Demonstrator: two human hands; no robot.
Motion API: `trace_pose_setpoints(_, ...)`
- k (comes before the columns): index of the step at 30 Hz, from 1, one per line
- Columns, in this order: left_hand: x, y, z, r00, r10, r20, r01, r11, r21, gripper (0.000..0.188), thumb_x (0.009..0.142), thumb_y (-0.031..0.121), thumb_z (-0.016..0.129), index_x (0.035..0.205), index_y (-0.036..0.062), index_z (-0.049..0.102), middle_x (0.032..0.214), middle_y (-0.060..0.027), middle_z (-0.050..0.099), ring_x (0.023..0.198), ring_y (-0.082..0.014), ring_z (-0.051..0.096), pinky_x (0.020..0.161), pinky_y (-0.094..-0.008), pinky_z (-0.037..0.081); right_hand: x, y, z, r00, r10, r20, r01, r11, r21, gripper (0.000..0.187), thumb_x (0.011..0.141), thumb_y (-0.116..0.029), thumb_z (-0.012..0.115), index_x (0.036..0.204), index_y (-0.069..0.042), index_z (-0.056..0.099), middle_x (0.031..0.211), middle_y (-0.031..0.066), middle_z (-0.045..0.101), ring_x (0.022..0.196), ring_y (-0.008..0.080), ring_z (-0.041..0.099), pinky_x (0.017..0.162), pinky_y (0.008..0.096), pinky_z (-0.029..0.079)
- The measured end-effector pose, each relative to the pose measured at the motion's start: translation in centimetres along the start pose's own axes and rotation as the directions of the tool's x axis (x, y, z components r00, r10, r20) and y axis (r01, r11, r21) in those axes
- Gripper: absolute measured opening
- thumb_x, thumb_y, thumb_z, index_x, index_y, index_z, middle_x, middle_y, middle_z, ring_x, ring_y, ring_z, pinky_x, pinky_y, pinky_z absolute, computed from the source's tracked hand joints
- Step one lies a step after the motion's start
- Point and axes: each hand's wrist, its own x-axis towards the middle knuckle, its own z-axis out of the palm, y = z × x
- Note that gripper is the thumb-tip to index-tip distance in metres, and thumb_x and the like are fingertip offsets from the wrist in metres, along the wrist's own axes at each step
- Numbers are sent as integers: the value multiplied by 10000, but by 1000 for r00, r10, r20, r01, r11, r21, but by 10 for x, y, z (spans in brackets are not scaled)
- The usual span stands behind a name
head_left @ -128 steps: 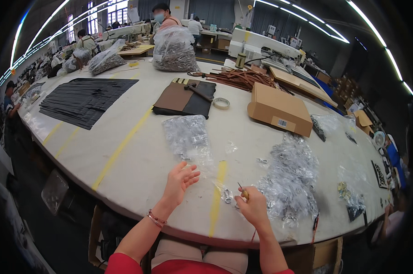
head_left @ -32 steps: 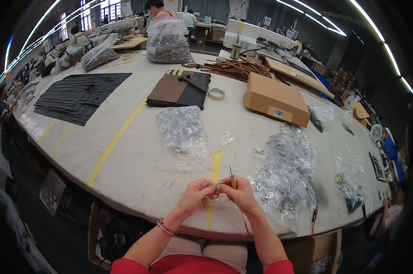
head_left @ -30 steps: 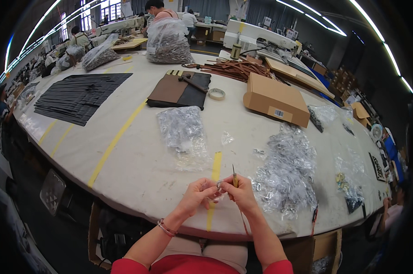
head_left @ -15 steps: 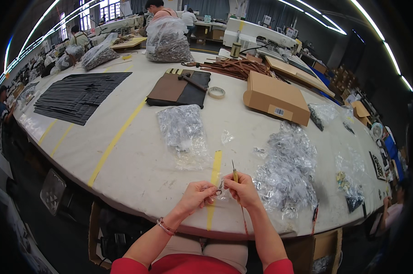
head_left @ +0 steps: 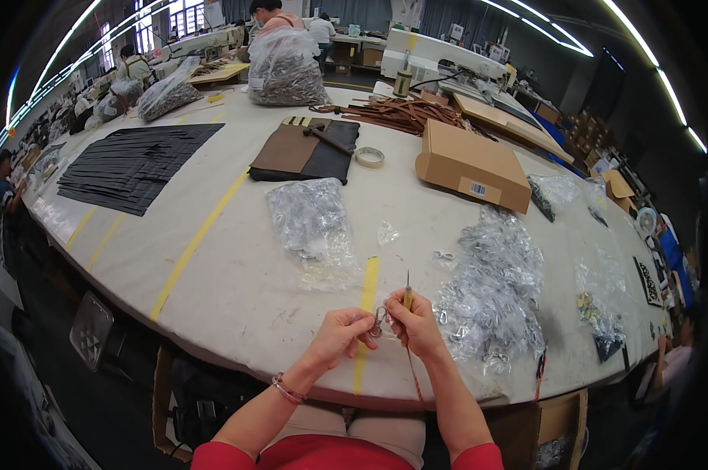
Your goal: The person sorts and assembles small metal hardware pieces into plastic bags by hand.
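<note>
Metal ring [head_left: 379, 319]: small, light, stiff, likely slippery; near table [head_left: 236, 290] edge, pinched at rim by left hand [head_left: 340, 335]. Right hand [head_left: 417, 325] grips upright awl [head_left: 407, 294].

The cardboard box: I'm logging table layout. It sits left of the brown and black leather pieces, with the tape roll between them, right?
No. In the head view the cardboard box sits right of the leather pieces; the tape roll does lie between them.

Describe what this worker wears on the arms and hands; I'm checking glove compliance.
No gloves: the left hand and right hand are bare. Red sleeves end near the elbows, forearms uncovered. A thin bracelet circles the left wrist.
</note>
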Motion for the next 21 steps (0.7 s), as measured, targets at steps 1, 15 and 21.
trace_pose_setpoints(1, 0, 1, 2, 1000, -10, -4, 10, 999, -35, 180, 830, 162, 525, 896, -1, 562, 770, -77, 608, 612, -126, 609, 350, -155, 343, 0, 1, 0, 1000, -5, -15, 5, 1000, 26, 127, 826, -173, 556, 833, -57, 505, 606, -18, 486, 422, 16, 394, 349, 148, 269)
trace_pose_setpoints(15, -5, 9, 5, 994, -92, 60, 106, 947, -304, 124, 825, 142, 526, 852, 22, 514, 746, -68, 579, 575, -169, 618, 311, -156, 322, 6, 4, -1, 999, 53, 8, -53, 998, -41, 144, 785, -161, 607, 801, -19, 588, 608, -12, 515, 408, 16, 370, 341, 158, 252)
trace_pose_setpoints(21, -3, 4, 0, 992, -123, -4, 119, 963, -243, 151, 817, 148, 543, 873, 8, 543, 726, -72, 591, 552, -149, 607, 321, -165, 334, 5, 1, 1, 998, 58, 23, -57, 996, -68, 168, 778, -157, 608, 833, 1, 592, 638, -1, 543, 438, 42, 420, 382, 167, 315)
